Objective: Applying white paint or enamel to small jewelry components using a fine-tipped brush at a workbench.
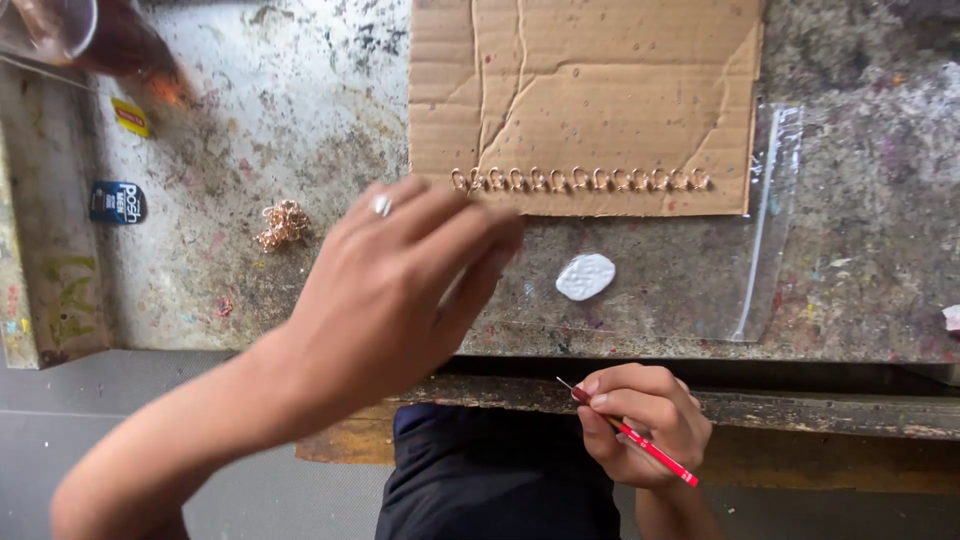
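Observation:
My left hand (pixel 400 290) hovers over the stained worktop (pixel 300 130), fingers stretched toward the near edge of a brown cardboard sheet (pixel 590 90). It wears a ring and holds nothing that I can see. A row of small copper-coloured rings (pixel 580 180) is stuck along that cardboard edge. My right hand (pixel 645 420) stays below the table edge, fingers closed on a thin red tool (pixel 640 445) with a fine metal tip. A white lump (pixel 586 276) lies on the worktop between the hands.
A small heap of copper rings (pixel 283 224) lies left of my left hand. A clear plastic bag (pixel 765 230) sits under the cardboard's right side. A glass (pixel 70 35) stands at the far left corner. Two small stickers mark the left side.

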